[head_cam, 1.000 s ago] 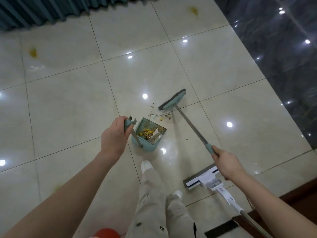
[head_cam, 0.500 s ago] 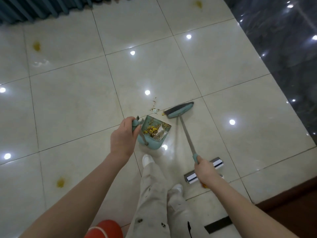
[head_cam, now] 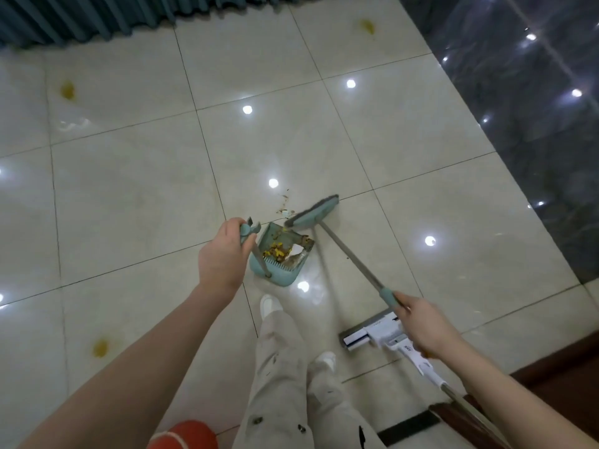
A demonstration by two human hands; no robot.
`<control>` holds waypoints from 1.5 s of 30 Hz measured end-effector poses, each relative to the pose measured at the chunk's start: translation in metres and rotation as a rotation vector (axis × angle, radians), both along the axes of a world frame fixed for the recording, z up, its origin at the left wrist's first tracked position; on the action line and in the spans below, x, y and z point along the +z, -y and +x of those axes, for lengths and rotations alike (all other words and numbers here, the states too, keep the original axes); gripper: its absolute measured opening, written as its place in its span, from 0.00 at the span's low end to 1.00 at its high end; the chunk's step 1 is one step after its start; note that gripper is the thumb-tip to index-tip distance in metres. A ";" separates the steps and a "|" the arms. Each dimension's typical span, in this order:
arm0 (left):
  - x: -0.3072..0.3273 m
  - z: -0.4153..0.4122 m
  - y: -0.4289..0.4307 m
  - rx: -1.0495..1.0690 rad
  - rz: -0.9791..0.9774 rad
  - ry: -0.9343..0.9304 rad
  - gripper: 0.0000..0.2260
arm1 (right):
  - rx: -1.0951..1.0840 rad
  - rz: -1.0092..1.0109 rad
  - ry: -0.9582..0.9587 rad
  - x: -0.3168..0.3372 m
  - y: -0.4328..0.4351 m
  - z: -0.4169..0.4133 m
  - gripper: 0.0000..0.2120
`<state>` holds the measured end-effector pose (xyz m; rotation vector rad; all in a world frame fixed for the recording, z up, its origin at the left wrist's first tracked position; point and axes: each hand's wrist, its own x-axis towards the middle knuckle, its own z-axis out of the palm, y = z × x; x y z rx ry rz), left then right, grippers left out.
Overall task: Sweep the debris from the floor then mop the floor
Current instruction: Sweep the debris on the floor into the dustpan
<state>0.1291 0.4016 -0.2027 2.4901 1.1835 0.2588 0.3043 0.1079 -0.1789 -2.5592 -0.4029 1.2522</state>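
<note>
Left hand (head_cam: 223, 254) closed round the upright handle of a teal plastic dustpan (head_cam: 285, 277), which rests on the glossy cream tiled floor (head_cam: 129, 196) holding yellow scraps. Right hand (head_cam: 428, 325) grips the teal sleeve of a grey-shafted teal broom (head_cam: 312, 213); its head sits just beyond the dustpan mouth, beside loose brown debris (head_cam: 284, 205). A white flat mop (head_cam: 376, 335) lies under the right hand. Yellow stains (head_cam: 68, 90) mark the floor.

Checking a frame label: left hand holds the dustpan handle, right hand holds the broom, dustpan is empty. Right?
Not quite. The dustpan is not empty: the head view shows yellow and brown debris lying in it. The rest stands: the left hand grips its handle and the right hand grips the broom.
</note>
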 end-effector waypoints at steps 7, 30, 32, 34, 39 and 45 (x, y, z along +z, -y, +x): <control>-0.002 -0.013 0.002 0.006 0.043 0.003 0.10 | -0.104 0.039 0.038 -0.060 -0.080 0.017 0.17; -0.001 -0.026 0.006 -0.006 -0.013 0.014 0.10 | 0.120 -0.106 0.021 -0.021 0.018 -0.041 0.18; 0.001 -0.032 0.012 -0.014 -0.020 -0.011 0.11 | 0.116 -0.066 0.057 -0.017 0.019 -0.035 0.17; 0.005 -0.037 0.023 -0.026 -0.026 -0.029 0.12 | 0.069 -0.042 0.067 -0.018 0.019 -0.031 0.15; 0.006 -0.053 0.055 -0.005 -0.049 -0.028 0.12 | -0.044 -0.030 0.083 -0.039 0.017 -0.028 0.18; 0.000 -0.074 0.076 -0.018 -0.046 -0.045 0.12 | -0.064 -0.107 0.035 -0.073 0.022 -0.053 0.17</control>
